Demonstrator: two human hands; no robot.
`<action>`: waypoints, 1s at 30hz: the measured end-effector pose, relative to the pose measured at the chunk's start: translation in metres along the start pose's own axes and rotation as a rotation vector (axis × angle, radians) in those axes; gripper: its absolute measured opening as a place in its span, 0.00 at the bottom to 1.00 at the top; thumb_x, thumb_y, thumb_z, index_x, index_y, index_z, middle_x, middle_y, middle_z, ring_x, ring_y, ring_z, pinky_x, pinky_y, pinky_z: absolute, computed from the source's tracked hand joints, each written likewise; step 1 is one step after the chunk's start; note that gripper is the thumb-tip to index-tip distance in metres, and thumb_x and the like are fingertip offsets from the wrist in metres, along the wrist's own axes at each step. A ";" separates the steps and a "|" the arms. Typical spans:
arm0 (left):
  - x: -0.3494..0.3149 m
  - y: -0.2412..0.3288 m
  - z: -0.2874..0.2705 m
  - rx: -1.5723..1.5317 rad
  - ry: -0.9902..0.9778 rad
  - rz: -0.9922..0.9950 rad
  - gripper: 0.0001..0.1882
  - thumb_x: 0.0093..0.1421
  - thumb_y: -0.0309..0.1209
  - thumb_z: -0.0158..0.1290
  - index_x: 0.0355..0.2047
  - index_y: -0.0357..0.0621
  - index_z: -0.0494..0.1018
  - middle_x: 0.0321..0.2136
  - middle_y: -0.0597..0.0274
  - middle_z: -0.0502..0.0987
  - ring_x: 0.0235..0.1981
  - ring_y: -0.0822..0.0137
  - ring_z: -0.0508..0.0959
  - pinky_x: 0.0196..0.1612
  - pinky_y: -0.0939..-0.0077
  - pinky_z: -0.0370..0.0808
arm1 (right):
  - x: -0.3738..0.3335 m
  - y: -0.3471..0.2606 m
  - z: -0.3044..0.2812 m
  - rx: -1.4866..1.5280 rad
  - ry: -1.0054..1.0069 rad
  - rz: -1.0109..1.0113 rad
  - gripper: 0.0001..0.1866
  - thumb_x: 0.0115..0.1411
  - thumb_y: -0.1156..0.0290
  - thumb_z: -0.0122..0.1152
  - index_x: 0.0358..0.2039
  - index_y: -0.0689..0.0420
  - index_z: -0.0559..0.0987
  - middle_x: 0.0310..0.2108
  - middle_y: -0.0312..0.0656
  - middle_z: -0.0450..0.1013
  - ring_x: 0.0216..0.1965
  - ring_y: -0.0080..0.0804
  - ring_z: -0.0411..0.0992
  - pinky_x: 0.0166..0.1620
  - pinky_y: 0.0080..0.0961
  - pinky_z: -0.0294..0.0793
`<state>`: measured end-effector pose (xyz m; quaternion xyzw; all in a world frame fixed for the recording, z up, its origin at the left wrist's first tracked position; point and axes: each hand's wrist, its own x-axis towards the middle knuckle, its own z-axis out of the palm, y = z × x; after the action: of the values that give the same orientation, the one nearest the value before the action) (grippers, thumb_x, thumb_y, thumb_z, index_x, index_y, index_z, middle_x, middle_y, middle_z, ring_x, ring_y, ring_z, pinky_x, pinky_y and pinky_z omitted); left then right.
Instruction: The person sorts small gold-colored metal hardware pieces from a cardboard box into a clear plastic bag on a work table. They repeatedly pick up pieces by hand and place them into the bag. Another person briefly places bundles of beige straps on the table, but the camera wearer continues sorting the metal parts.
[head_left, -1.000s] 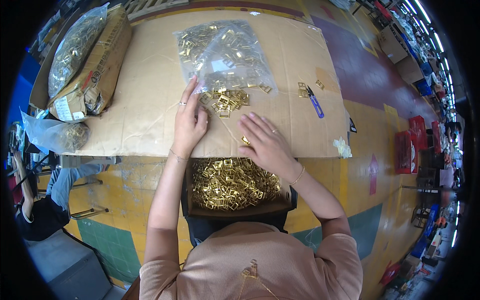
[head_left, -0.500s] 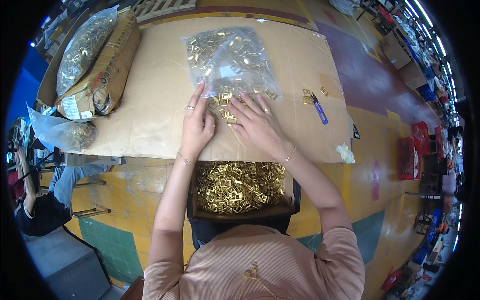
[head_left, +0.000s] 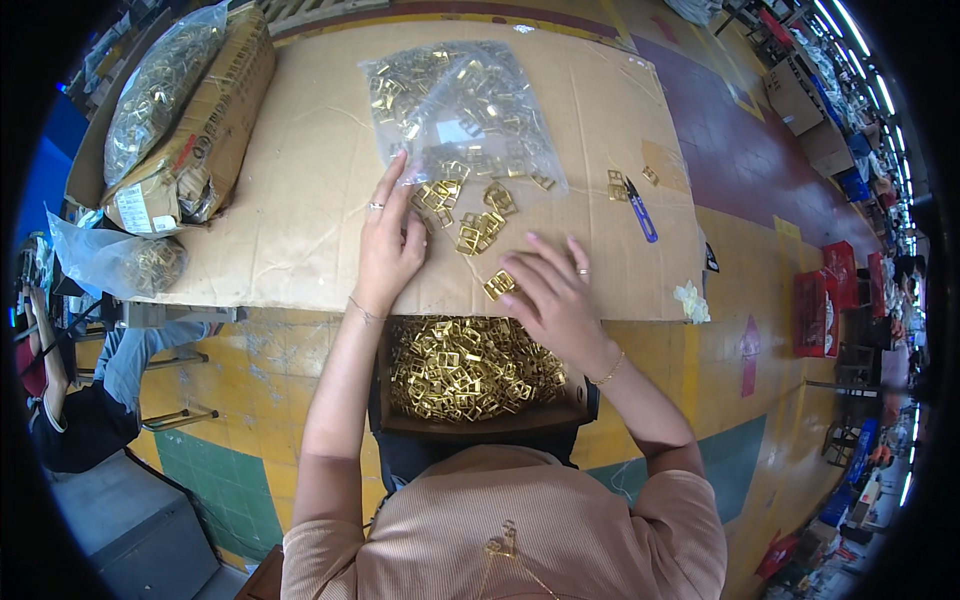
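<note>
Brass buckles point(head_left: 470, 215) are lying loose at frame centre; my left hand point(head_left: 388, 240) and right hand point(head_left: 550, 290) are resting spread, pinching nothing. I'm judging the box point(head_left: 470, 370) below mostly filled, the bag point(head_left: 455, 105) still stocked.

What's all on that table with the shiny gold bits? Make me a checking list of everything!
Surface: cardboard-covered table, flat, creased and worn.
Job's things: loose brass buckles spilled from a clear plastic bag; open box full of buckles at the near edge.
Clutter: blue-handled snips, a few stray buckles, white scrap, bagged buckles on a carton at left, another bag.
Grips: left hand flat on the table, fingertips at the bag; right hand spread beside one buckle; neither holds anything.
Cables: nothing seen.
Surroundings: painted floor, red crates, a seated person at left.
</note>
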<state>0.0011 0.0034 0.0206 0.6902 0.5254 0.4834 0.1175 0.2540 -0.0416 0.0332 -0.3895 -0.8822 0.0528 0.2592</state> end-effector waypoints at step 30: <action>-0.002 -0.001 0.001 -0.070 -0.038 -0.067 0.32 0.55 0.15 0.44 0.62 0.40 0.68 0.68 0.50 0.62 0.58 0.56 0.73 0.47 0.74 0.75 | 0.034 0.035 -0.007 0.504 -0.175 0.157 0.14 0.57 0.63 0.71 0.36 0.60 0.80 0.32 0.41 0.73 0.35 0.35 0.73 0.41 0.30 0.73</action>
<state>0.0011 0.0026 0.0189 0.6768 0.5287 0.4840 0.1677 0.2621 0.0061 0.0428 -0.3740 -0.8274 0.3240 0.2658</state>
